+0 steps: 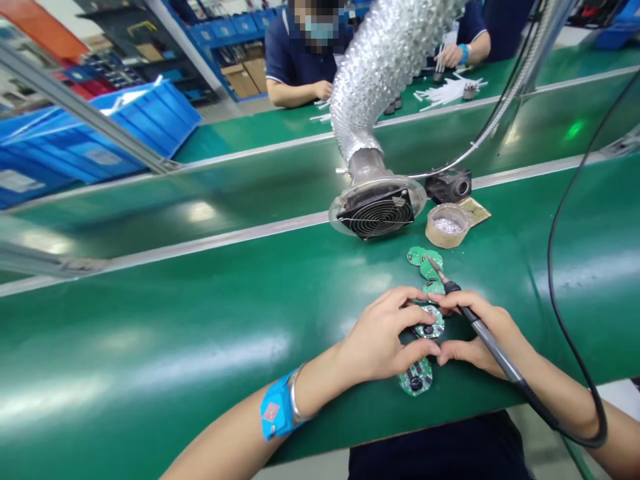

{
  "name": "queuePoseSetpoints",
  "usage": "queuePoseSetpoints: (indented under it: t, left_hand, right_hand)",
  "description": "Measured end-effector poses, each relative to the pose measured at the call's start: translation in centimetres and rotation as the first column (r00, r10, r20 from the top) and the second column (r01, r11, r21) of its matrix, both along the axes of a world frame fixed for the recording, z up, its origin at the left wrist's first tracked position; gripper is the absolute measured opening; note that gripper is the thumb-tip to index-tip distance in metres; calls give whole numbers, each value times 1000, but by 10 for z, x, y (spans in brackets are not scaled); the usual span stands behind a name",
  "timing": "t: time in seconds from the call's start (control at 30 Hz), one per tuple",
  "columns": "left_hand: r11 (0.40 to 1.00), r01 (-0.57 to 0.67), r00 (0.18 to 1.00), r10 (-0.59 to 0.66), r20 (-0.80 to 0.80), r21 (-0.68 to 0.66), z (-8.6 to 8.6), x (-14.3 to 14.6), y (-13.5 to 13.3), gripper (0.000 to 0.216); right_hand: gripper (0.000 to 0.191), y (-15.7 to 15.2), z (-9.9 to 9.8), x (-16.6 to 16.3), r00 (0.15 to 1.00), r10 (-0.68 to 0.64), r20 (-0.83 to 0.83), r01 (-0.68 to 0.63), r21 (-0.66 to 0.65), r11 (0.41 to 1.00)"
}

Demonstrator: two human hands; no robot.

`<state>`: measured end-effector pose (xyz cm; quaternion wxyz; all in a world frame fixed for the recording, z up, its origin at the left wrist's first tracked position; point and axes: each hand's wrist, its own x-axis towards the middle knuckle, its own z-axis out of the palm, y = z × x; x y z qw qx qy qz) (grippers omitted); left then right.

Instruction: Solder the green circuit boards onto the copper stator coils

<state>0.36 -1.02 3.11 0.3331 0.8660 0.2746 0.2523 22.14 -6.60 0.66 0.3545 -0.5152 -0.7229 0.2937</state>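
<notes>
My left hand (383, 331) curves around a round green circuit board (436, 327), with a fingertip pressed on it and the thumb at its near side. A soldering iron (493, 347) lies across my right hand (493, 327), its tip pointing away from me. The right thumb and index finger meet the left fingertips close to the same board. Nearest my body is another circuit board (417, 379), with dark parts on its face. Beyond my fingers several smaller green boards (431, 265) lie in a row, partly overlapping.
A fume extractor (379, 212) on a silver duct (387, 73) hangs over the bench (200, 320). Behind the boards sit a round tub (447, 225) and a black holder (450, 185). The iron's black cable (553, 267) loops at right. People work across the divider, near blue bins (145, 127).
</notes>
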Motion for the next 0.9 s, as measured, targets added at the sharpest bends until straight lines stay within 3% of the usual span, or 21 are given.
queuePoseSetpoints:
  t: [0.1,0.3,0.7,0.9]
  left_hand:
    - [996,8,999,-3,-54,88,-5,4,-1,27]
    - [985,0,988,26,-154,171,2,7,-2,38]
    - [984,133,939,-86,-334,122,11,5,4,36]
    - [966,41,985,4,-174,255,-2,6,-4,40]
  right_hand:
    - [44,-5,-3,0,1000,10,1,-10,-7,1000]
    - [48,-13,-6,-23,996,-85,-17,85,12,996]
    - [42,-17,-13,-27,997,-77,-24,79,88,993]
    - [49,-26,-19,-33,994,-105,42,95,183,978]
